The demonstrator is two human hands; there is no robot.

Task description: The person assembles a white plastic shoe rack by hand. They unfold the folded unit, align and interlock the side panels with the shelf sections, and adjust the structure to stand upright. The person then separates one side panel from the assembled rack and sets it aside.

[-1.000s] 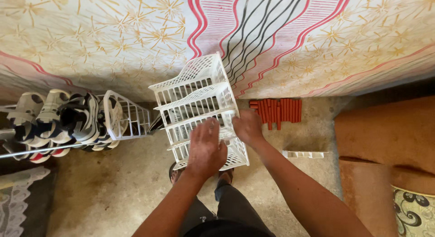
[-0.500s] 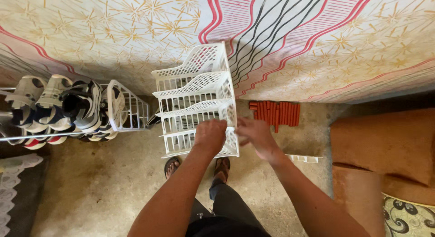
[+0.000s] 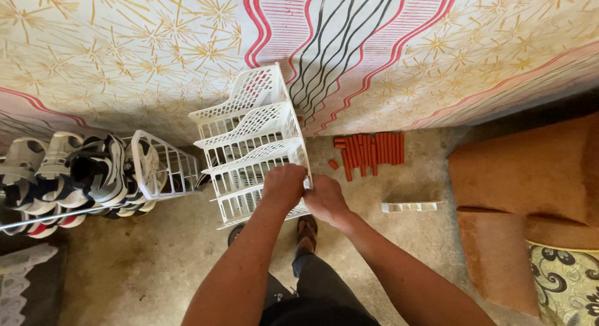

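Standing beyond the fingers, against a patterned cloth (image 3: 156,58): white tiered plastic rack (image 3: 253,136). Gripping its near right corner: left hand (image 3: 284,185) and right hand (image 3: 326,200), both closed. Risking, seemingly, tipping leftward onto shoe rack (image 3: 159,167) if pulled unevenly.

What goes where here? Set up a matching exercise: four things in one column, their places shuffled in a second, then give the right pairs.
Things:
1. white plastic rack
2. red sticks
3. shoes
4. small white plastic piece

Places:
A. lined up on a wire shelf at the left
B. lying alone on the floor, below the red sticks in the picture
C. under both hands, against the patterned cloth
D. in a row on the floor, right of the rack

Pairs: 1-C, 2-D, 3-A, 4-B
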